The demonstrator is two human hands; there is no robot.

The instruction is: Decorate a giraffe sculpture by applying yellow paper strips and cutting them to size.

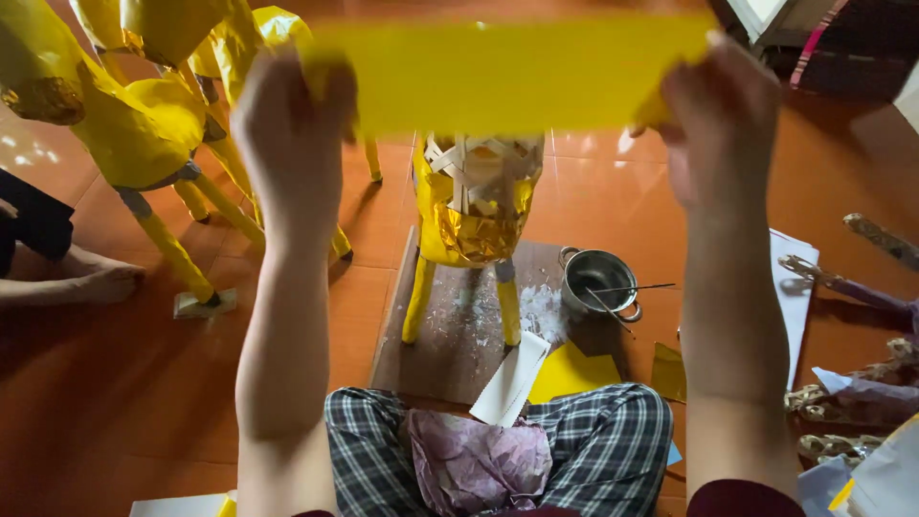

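Two hands hold one strip of yellow paper [507, 75] stretched flat between them, high in the head view. The left hand [292, 144] pinches the strip's left end; its fingers [330, 81] are closed on the paper edge. The right hand [723, 120] pinches the right end in the same manner, fingers [670, 101] closed on the corner. The strip's long axis runs left to right, level, from one hand to the other, so neither hand is nearer to it than the other.

Directly below and beyond the strip stands a woven bamboo animal frame [476, 196], partly covered in yellow and gold foil, its open lattice facing the person. The frame stands on yellow legs on a brown board [459, 335] laid on the orange tiled floor [115, 402]. Just right of the frame sits a small metal pot [598, 278] with sticks resting in it. Finished yellow figures [144, 115] stand at upper left. Crumpled purple paper [479, 464] lies on the person's checked lap, with white and yellow paper offcuts [546, 373] just ahead.
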